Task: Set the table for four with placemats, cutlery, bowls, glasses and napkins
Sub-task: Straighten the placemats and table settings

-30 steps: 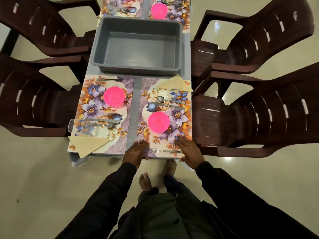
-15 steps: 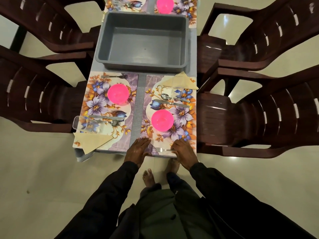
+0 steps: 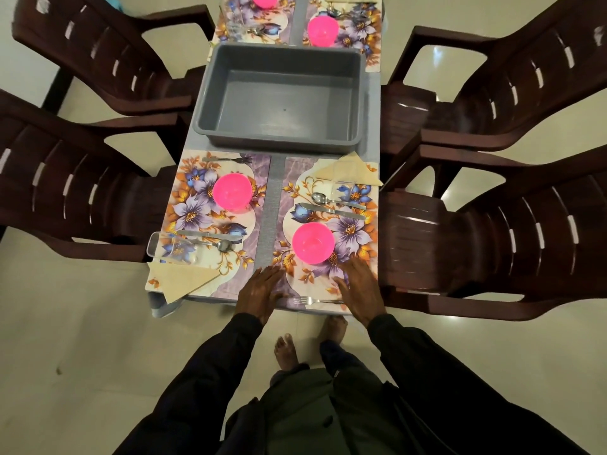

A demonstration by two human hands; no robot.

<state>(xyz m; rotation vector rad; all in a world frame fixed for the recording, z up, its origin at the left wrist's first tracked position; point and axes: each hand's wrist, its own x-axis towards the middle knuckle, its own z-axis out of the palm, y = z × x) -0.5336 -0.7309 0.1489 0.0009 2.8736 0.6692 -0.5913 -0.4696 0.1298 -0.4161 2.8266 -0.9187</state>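
At the placemat (image 3: 297, 178) edge, hands (image 3: 262, 290) (image 3: 359, 287) lie flat.

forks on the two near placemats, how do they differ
The left mat's fork lies along the far edge, tines pointing right; the right mat's fork lies along the near edge, tines pointing left. The first is away from both hands; the second lies between the left hand and right hand. Both are silver and flat.

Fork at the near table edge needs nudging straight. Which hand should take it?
Right hand, probably: the fork points its handle at it, while the left hand lies by the tines.
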